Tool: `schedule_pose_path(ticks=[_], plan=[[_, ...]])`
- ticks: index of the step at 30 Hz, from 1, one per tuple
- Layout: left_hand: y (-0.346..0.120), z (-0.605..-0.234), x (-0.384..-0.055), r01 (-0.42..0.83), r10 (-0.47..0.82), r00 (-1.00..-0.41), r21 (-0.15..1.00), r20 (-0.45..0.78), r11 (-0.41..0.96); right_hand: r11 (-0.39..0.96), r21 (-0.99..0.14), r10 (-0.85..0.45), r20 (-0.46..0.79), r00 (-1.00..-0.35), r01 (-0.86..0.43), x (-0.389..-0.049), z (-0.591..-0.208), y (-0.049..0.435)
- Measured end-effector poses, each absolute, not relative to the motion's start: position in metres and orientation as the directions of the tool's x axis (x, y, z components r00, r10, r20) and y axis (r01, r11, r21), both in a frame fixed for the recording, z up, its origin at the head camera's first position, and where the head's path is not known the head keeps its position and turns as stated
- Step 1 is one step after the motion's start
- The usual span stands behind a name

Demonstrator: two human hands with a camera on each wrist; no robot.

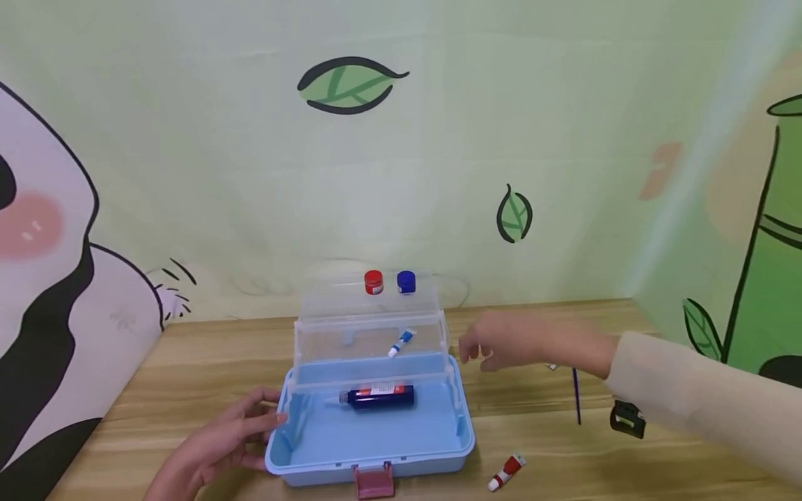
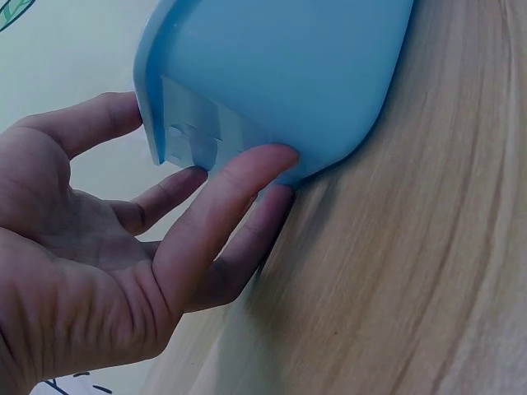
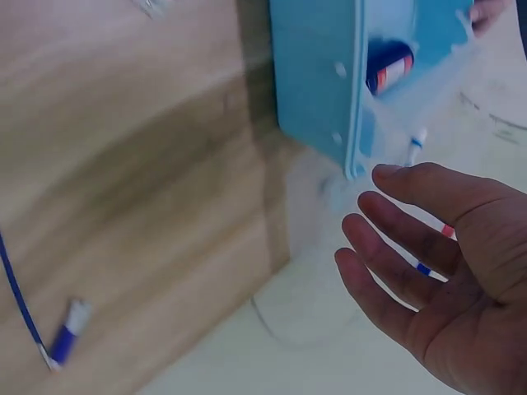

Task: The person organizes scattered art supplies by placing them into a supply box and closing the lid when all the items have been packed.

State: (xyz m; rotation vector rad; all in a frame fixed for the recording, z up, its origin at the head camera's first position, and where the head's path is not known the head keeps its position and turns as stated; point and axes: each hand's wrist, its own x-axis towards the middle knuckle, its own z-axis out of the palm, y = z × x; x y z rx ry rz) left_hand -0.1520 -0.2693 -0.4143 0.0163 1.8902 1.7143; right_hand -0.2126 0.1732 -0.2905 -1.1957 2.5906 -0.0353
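A light blue plastic box (image 1: pixel 376 445) with clear stepped trays (image 1: pixel 351 341) stands open on the table. Inside lies a dark blue bottle (image 1: pixel 381 396) with a red and white label. One tray bears a small blue-and-white paint tube (image 1: pixel 402 343); above it are a red-lidded jar (image 1: pixel 373 282) and a blue jar (image 1: pixel 406 282). My left hand (image 1: pixel 228 438) touches the box's left side, its thumb (image 2: pixel 247 177) against the outer wall and fingers spread around it. My right hand (image 3: pixel 461 271) hovers beside the trays' right edge, fingers loosely bent, holding nothing.
On the wooden table right of the box lie a red paint tube (image 1: pixel 507 472), a thin blue stick (image 1: pixel 576 396) and a black tape measure (image 1: pixel 627 419). A small purple-blue tube (image 3: pixel 67 333) shows in the right wrist view. A printed backdrop (image 1: pixel 438 174) rises behind the table.
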Motion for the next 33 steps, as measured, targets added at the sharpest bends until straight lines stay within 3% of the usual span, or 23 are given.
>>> schedule_pose_path(ticks=[15,27,33], plan=[[-0.272,-0.416,-0.149,-0.382,0.362,-0.832,0.907,-0.42,0.176,0.536,-0.302,-0.844,-0.226,-0.487,-0.789,-0.153,-0.357,0.197],[-0.268,-0.415,-0.153,-0.39,0.365,-0.826,0.903,-0.43,0.18,0.56,-0.175,-0.827,-0.172,-0.535,-0.81,-0.117,-0.393,0.196],[-0.269,-0.414,-0.157,-0.382,0.372,-0.827,0.907,-0.421,0.176,0.502,-0.107,-0.865,-0.074,-0.496,-0.858,-0.119,-0.398,0.197]])
